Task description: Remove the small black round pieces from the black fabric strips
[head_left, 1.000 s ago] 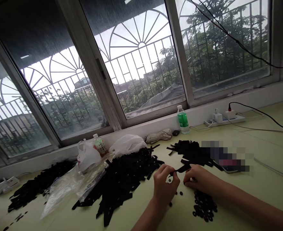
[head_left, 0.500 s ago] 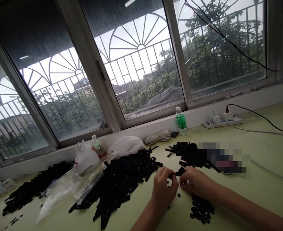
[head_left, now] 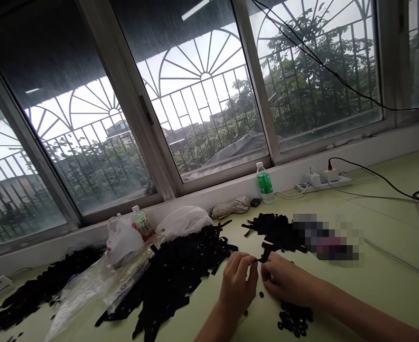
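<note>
Our left hand (head_left: 239,280) pinches one end of a black strip (head_left: 267,250) over the green table (head_left: 390,283); our right hand (head_left: 285,280) grips it alongside. Near the right hand, we note black discs (head_left: 295,319); leftward, a strip heap (head_left: 182,266).

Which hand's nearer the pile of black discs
Right. The right hand is just beyond the pile of black discs; the left hand is farther off, to its left.

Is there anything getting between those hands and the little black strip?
Nothing visible does. The left hand pinches the black strip, and the right hand is right up against it, though its exact grip is hidden. The pile of black discs lies on the table, not between.
</note>
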`<state>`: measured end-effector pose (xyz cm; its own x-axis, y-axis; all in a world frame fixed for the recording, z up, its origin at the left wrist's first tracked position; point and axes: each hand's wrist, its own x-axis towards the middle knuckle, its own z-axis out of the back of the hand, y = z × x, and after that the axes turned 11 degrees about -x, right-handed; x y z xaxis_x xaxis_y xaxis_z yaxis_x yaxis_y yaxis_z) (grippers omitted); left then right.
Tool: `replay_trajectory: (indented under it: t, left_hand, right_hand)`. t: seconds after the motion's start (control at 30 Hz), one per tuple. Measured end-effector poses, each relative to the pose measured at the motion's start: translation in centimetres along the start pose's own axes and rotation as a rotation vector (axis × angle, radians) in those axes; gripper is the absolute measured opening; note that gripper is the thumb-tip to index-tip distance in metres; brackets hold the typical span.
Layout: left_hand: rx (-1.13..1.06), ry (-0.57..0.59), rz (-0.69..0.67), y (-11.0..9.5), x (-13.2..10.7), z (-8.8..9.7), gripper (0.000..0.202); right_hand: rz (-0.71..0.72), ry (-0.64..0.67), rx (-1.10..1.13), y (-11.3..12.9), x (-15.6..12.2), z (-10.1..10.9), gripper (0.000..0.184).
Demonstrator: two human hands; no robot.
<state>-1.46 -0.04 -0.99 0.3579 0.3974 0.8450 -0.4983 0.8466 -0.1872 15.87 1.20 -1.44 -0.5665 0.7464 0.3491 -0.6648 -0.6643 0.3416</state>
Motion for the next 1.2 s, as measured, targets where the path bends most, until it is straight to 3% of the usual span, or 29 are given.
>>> replay_trajectory:
  t: [0.17,0.33,0.5,0.73,1.2]
  left_hand:
    - [0.041,0.002,-0.134,-0.5,0.5,1.0,0.018]
    - [0.091,0.034,-0.229,-1.1,0.8,1.5,0.017]
    - [0.086,0.036,-0.228,-1.1,0.9,1.5,0.017]
    - [0.077,0.005,-0.213,-0.9,0.9,1.3,0.011]
    - [0.017,-0.032,-0.138,-0.7,0.4,0.8,0.012]
  right_hand:
    - [0.062,-0.057,0.047,-0.2,0.1,0.0,0.014]
    - [-0.125,-0.203,0.378,-0.5,0.7,1.7,0.020]
    - [-0.133,-0.329,0.582,0.5,0.3,3.0,0.025]
    - [-0.093,-0.282,0.560,2.5,-0.1,2.5,0.024]
    - [-0.052,-0.194,0.618,1.8,0.0,2.6,0.022]
